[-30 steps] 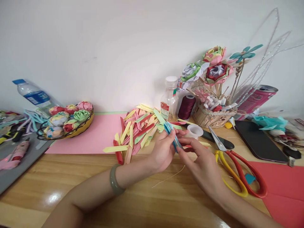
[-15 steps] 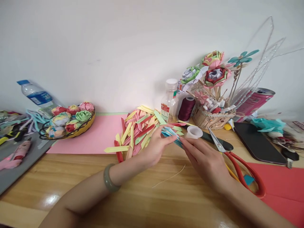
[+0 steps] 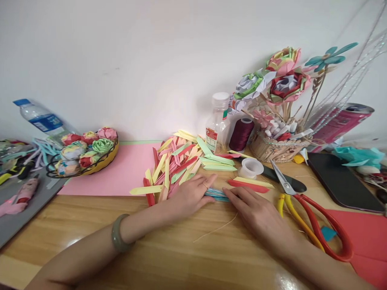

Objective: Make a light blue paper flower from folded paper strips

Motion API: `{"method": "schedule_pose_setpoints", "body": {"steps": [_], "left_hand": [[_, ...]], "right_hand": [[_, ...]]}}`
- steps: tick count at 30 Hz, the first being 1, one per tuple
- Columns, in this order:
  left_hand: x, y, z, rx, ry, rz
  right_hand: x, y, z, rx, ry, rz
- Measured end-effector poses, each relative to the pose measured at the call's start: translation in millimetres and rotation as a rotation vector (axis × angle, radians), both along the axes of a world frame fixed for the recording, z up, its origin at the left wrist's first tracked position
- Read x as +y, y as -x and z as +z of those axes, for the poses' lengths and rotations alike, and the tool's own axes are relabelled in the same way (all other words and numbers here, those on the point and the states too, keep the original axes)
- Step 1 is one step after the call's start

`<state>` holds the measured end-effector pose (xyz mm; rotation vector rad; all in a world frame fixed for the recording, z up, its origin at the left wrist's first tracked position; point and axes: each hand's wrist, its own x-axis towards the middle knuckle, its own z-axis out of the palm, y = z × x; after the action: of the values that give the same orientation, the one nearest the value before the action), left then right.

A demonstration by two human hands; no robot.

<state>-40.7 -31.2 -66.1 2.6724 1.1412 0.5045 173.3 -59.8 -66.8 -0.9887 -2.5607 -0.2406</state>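
A small stack of blue folded paper strips (image 3: 218,194) lies flat on the wooden table (image 3: 181,257). My left hand (image 3: 190,196) rests palm down on its left end, a ring on one finger and a green bangle on the wrist. My right hand (image 3: 256,215) lies flat on the table with its fingertips pressing the strips' right end. Just behind my left hand is a pile of folded paper strips (image 3: 178,163) in yellow, pink, red and green. A thin pale string (image 3: 216,229) lies on the table below both hands.
Red and yellow scissors (image 3: 305,215) lie right of my right hand, a small tape roll (image 3: 250,168) and red strip (image 3: 248,185) behind it. Further back stand a plastic bottle (image 3: 218,123), maroon thread spool (image 3: 241,134) and paper-flower basket (image 3: 278,147). Left: pink sheet (image 3: 127,171), bowl of paper roses (image 3: 86,155).
Both hands have come down from holding the blue strips up above the table. The strips now lie flat on the table under my fingers.
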Motion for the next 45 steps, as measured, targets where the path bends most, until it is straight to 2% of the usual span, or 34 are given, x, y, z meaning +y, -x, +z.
{"method": "schedule_pose_setpoints", "body": {"steps": [6,11,16,20,26,30,33,39,42,45], "left_hand": [[4.1,0.8,-6.4,0.004,-0.189,-0.118],[4.2,-2.3,-13.1,0.043,-0.364,-0.13],[3.1,-6.0,-12.5,0.079,-0.52,-0.138],[2.0,-5.5,-11.3,0.173,-0.567,-0.171],[0.7,-3.8,-14.5,0.208,-0.557,-0.175],[0.3,-4.5,-16.5,0.181,-0.535,-0.163],[1.7,-5.3,-15.7,0.091,-0.473,-0.139],[7.9,-4.9,-10.1,-0.184,-0.123,-0.092],[10.5,-4.1,-8.6,-0.253,-0.03,-0.099],[11.2,-4.0,-7.4,-0.261,-0.022,-0.108]], "right_hand": [[-1.1,4.3,-1.9,-0.022,0.038,-0.041],[-1.9,6.0,-3.6,-0.058,0.006,-0.035],[0.1,8.1,-3.4,-0.108,-0.035,-0.056],[0.5,10.0,-4.0,-0.158,-0.079,-0.081],[-1.4,13.7,-4.6,-0.196,-0.141,-0.095],[-1.0,11.9,-5.0,-0.188,-0.127,-0.089],[0.8,7.6,-3.2,-0.126,-0.047,-0.053],[3.7,-1.1,-1.6,0.091,0.253,-0.081],[5.8,-3.4,-4.8,0.16,0.3,-0.095],[9.1,-4.0,-6.6,0.202,0.307,-0.078]]}}
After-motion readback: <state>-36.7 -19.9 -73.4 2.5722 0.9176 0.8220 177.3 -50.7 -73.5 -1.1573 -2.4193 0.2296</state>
